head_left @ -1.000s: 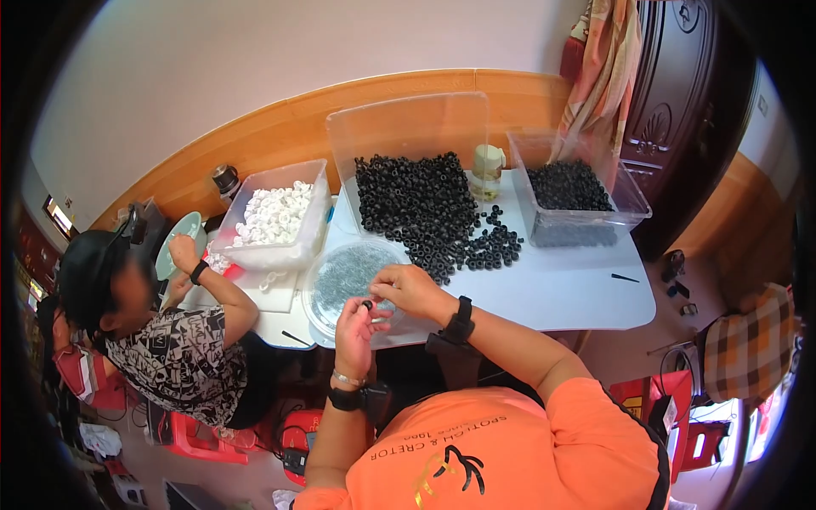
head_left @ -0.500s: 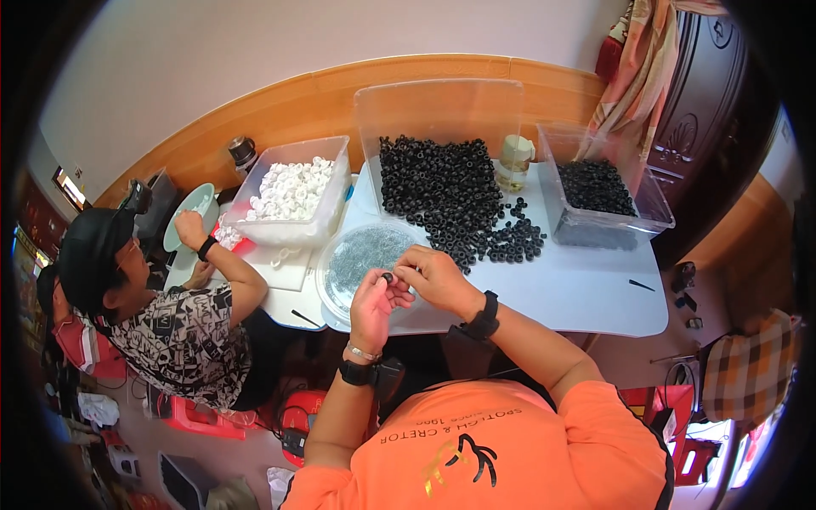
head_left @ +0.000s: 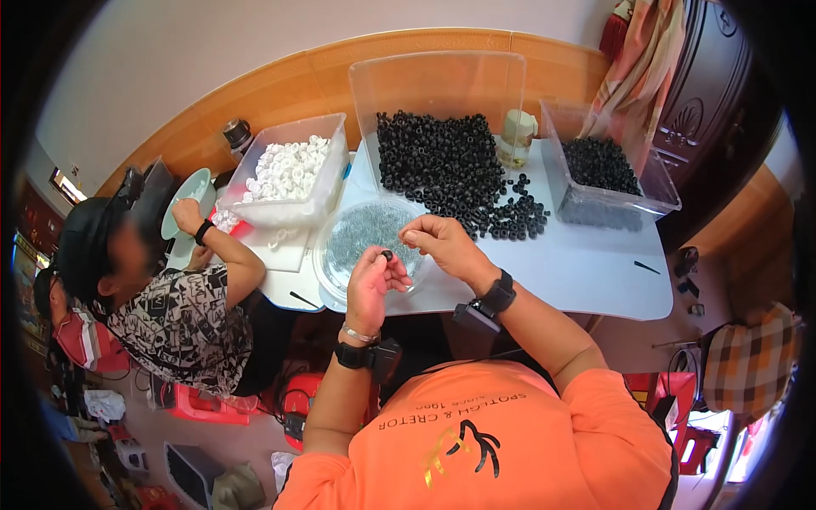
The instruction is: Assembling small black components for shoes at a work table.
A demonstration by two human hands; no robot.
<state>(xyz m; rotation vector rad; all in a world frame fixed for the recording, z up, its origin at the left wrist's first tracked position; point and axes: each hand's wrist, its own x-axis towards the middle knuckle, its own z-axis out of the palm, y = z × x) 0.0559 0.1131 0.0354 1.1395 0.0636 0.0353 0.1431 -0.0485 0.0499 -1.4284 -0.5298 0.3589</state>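
My left hand (head_left: 371,285) pinches a small black ring (head_left: 387,255) between thumb and fingertips, its other fingers loosely curled. Just to the right, my right hand (head_left: 452,248) has thumb and forefinger pressed together; anything between them is too small to make out. Both hands hover over the near right rim of a round clear tray (head_left: 318,270) full of fine silvery metal pieces (head_left: 361,234). Behind my right hand, a heap of black rings (head_left: 442,157) spills from a tipped clear bin (head_left: 438,81) onto the white table (head_left: 578,280).
A clear bin of white plastic parts (head_left: 289,170) stands left, another bin of black rings (head_left: 602,166) right. A jar (head_left: 516,136) sits between bins. Thin black tools (head_left: 646,267) lie on the table. At left, a co-worker (head_left: 183,319) handles things by a pale green bowl (head_left: 189,200).
My right hand has drawn slightly away from the black ring, opening a small gap between my hands. The left hand still holds the ring. The whole view has shifted a little.
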